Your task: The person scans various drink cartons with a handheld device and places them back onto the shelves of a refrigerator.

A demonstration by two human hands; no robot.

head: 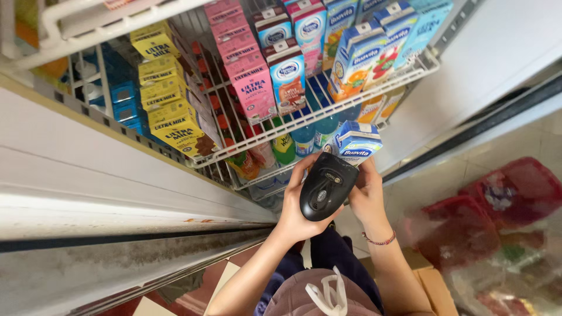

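2 hands meet below the wire shelf: the left hand is wrapped around a glossy black scanner, the right hand clasps a small blue-and-white carton just above the scanner. Rows of boxy cartons fill the shelf.

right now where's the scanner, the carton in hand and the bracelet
scanner [325, 193], head view, middle of its black back
carton [357, 143], head view, blue and white top face
bracelet [380, 240], head view, beads across the right wrist
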